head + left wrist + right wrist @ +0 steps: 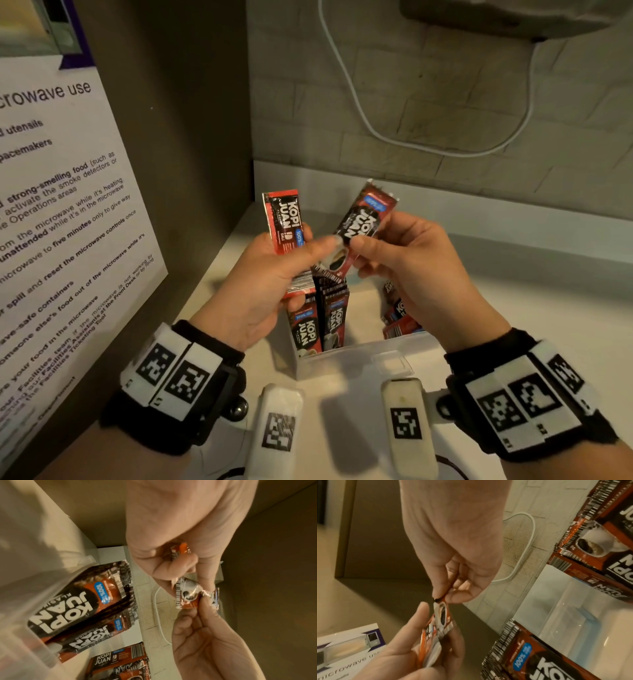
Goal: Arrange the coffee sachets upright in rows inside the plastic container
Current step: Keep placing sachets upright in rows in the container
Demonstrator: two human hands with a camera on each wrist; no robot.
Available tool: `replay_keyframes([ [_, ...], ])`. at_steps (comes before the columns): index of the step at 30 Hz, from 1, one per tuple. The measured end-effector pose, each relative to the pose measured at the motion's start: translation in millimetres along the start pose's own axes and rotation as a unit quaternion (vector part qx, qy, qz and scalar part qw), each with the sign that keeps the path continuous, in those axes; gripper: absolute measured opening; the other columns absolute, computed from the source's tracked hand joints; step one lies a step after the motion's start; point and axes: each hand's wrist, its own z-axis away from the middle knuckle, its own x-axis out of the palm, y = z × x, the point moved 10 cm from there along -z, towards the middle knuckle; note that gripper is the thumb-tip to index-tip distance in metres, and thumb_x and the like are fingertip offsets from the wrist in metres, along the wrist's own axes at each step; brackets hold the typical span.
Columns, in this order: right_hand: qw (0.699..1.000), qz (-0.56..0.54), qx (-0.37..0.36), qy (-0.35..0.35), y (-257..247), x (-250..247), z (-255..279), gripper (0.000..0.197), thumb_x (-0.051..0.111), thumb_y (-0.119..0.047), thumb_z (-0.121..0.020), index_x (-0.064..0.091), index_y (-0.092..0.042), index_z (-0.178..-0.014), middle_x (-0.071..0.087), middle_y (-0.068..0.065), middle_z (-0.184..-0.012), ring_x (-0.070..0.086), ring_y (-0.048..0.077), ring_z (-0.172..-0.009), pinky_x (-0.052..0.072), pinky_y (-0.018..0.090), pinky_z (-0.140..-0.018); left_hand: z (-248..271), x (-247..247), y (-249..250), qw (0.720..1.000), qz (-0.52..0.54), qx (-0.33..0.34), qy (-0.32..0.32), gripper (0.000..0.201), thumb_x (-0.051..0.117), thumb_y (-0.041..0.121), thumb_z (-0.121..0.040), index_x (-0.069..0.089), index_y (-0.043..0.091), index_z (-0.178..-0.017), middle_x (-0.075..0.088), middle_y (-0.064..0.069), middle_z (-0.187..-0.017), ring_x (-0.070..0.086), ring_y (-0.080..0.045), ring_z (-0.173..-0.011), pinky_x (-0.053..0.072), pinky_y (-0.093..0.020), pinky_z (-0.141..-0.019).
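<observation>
My left hand (301,253) grips a small stack of red and black coffee sachets (284,222) upright above the clear plastic container (359,358). My right hand (359,251) pinches one tilted sachet (364,219) by its lower part, right beside the left thumb. In the right wrist view the right hand (444,597) holds that sachet (441,616) edge-on over the left hand (412,649). A row of sachets (320,318) stands upright at the container's left end. More sachets (399,315) lie loosely at its right end.
A microwave-use notice (61,205) hangs on the brown panel to the left. A white cable (376,133) loops down the brick-pattern wall behind. The container sits on a pale counter (513,308) in a corner. The container's middle (565,615) holds no sachets.
</observation>
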Motion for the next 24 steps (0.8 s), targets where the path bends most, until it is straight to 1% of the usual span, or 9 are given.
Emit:
replay_keyframes([
  [2,0.999,0.03,0.009,0.024,1,-16,-1,0.018,0.071,-0.008,-0.069,0.068,-0.005,-0.086,0.071,0.009,-0.071,0.064,0.019,-0.063,0.054,0.026,-0.058,-2,-15,-3,0.999,0.002,-0.018,0.051,0.018,0.066,0.033,-0.082,0.057,0.018,-0.085,0.064,0.001,-0.073,0.06,-0.008,-0.057,0.028,-0.017,-0.033],
  [4,0.995,0.085,0.042,0.031,10,-33,1,0.017,0.073,-0.008,-0.067,0.069,-0.006,-0.084,0.072,0.014,-0.076,0.066,0.026,-0.068,0.057,0.031,-0.065,-4,-33,-2,0.995,0.014,-0.028,0.097,0.012,0.059,0.031,-0.091,0.057,0.019,-0.088,0.064,0.002,-0.071,0.061,-0.009,-0.058,0.029,-0.017,-0.032],
  [8,0.956,0.252,0.136,-0.067,51,-35,11,0.009,0.071,0.002,-0.076,0.07,0.003,-0.085,0.073,0.014,-0.079,0.069,0.034,-0.077,0.059,0.038,-0.073,-4,-63,-1,0.987,-0.006,-0.028,0.16,0.014,0.054,0.028,-0.095,0.056,0.019,-0.084,0.059,0.003,-0.061,0.055,-0.009,-0.047,0.029,-0.016,-0.032],
  [10,0.935,0.305,0.152,-0.092,67,-31,15,0.012,0.074,-0.001,-0.075,0.07,0.005,-0.084,0.074,0.013,-0.078,0.071,0.032,-0.076,0.06,0.035,-0.072,-4,-71,-3,0.983,-0.023,-0.029,0.179,0.015,0.053,0.028,-0.096,0.056,0.02,-0.084,0.059,0.005,-0.058,0.055,-0.009,-0.045,0.032,-0.016,-0.034],
  [12,0.925,0.331,0.154,-0.107,75,-23,15,0.011,0.077,-0.002,-0.073,0.072,0.0,-0.082,0.074,0.01,-0.075,0.071,0.026,-0.07,0.06,0.031,-0.069,-4,-75,-7,0.98,-0.035,-0.031,0.195,0.015,0.052,0.027,-0.096,0.056,0.02,-0.083,0.06,0.006,-0.057,0.055,-0.008,-0.045,0.037,-0.018,-0.036],
  [15,0.906,0.38,0.14,-0.127,80,-13,12,0.011,0.081,-0.004,-0.07,0.074,-0.007,-0.078,0.074,0.007,-0.073,0.071,0.02,-0.066,0.058,0.026,-0.065,-6,-81,-17,0.973,-0.031,-0.043,0.226,0.014,0.052,0.023,-0.097,0.056,0.019,-0.084,0.062,0.003,-0.064,0.055,-0.009,-0.046,0.043,-0.026,-0.048],
  [19,0.877,0.447,0.12,-0.13,80,-4,9,0.018,0.083,-0.006,-0.067,0.065,-0.01,-0.067,0.065,-0.006,-0.059,0.056,-0.004,-0.046,0.044,0.011,-0.047,-5,-82,-34,0.965,-0.016,-0.064,0.252,0.012,0.051,0.024,-0.098,0.054,0.02,-0.087,0.062,0.002,-0.073,0.057,-0.012,-0.061,0.04,-0.029,-0.059],
  [21,0.868,0.467,0.11,-0.126,80,-2,8,0.021,0.083,-0.007,-0.067,0.063,-0.008,-0.067,0.066,-0.004,-0.062,0.059,-0.002,-0.051,0.049,0.016,-0.049,-5,-77,-37,0.966,-0.032,-0.053,0.25,0.015,0.053,0.03,-0.098,0.055,0.021,-0.086,0.062,0.003,-0.078,0.057,-0.012,-0.07,0.039,-0.029,-0.061],
  [24,0.862,0.478,0.117,-0.119,83,-2,9,0.021,0.084,-0.01,-0.067,0.065,-0.005,-0.074,0.07,0.002,-0.071,0.065,0.011,-0.061,0.058,0.028,-0.06,-4,-61,-29,0.973,-0.064,-0.008,0.22,0.017,0.058,0.034,-0.094,0.058,0.018,-0.091,0.063,0.004,-0.086,0.061,-0.009,-0.078,0.042,-0.026,-0.065],
])
